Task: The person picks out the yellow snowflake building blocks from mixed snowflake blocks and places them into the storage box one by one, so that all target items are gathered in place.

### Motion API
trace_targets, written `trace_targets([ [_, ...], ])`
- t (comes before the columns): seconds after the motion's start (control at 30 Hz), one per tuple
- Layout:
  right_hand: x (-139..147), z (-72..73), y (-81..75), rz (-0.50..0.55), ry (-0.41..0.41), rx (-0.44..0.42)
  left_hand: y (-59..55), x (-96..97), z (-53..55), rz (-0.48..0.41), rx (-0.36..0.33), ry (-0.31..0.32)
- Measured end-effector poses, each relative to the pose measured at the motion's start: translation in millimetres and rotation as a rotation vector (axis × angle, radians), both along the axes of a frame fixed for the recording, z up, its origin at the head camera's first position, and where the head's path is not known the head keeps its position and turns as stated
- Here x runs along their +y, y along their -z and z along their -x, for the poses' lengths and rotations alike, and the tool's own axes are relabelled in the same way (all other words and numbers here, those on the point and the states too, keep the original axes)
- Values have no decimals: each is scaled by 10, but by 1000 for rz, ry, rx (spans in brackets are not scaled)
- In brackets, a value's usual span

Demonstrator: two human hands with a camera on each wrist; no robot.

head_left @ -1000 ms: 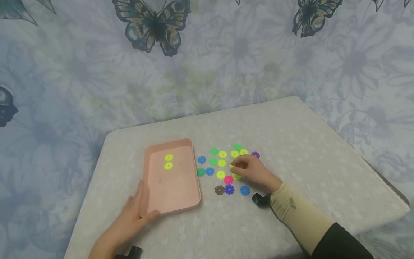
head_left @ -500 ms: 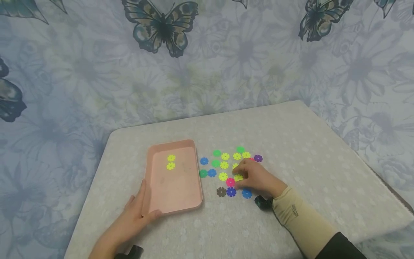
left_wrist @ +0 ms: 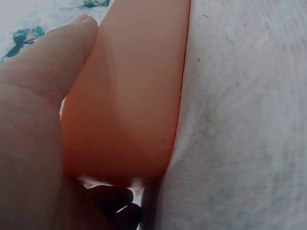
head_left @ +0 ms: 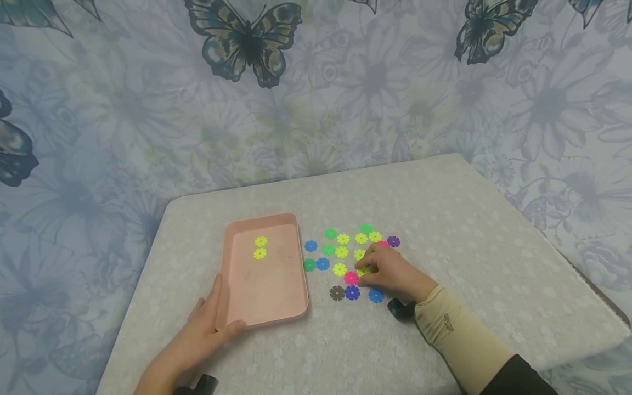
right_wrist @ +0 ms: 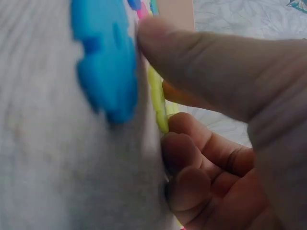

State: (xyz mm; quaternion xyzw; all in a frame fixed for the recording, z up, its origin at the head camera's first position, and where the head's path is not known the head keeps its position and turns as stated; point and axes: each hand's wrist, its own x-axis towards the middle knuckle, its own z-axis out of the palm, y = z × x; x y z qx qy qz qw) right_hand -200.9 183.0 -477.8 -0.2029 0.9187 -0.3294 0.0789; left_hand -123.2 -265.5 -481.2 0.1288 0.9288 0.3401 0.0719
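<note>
My left hand [head_left: 202, 326] holds the near left corner of a pink tray [head_left: 266, 299], fingers along its left side and thumb along its near side. Two yellow flower-shaped discs [head_left: 260, 247] lie inside. My right hand [head_left: 397, 271] is low over the loose discs, fingers bent and thumb apart from them. A yellow disc [right_wrist: 157, 98] lies between its thumb and fingers, partly hidden, with fingertips close to it or touching it. Beside the thumb lie a pink disc [head_left: 351, 278] and a dark blue disc [head_left: 352, 293]. A blue disc [right_wrist: 108, 62] is near the right wrist camera.
Several other discs lie right of the tray: green [head_left: 330, 233], blue [head_left: 323, 264], yellow [head_left: 340, 269], brown [head_left: 337, 293] and purple [head_left: 393, 241]. A pale cloth covers the table [head_left: 469, 230], which meets a butterfly-patterned wall [head_left: 370, 104] behind.
My right hand has lowered toward the discs, its thumb now farther from the fingers and near the pink disc. My left hand stays on the tray. The head view has shifted slightly.
</note>
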Motion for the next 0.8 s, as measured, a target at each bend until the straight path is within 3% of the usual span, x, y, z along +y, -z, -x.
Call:
trace_targets([
  [0.8, -152, -64, -19, -4, 128, -35, 16, -3, -7, 1, -18, -8],
])
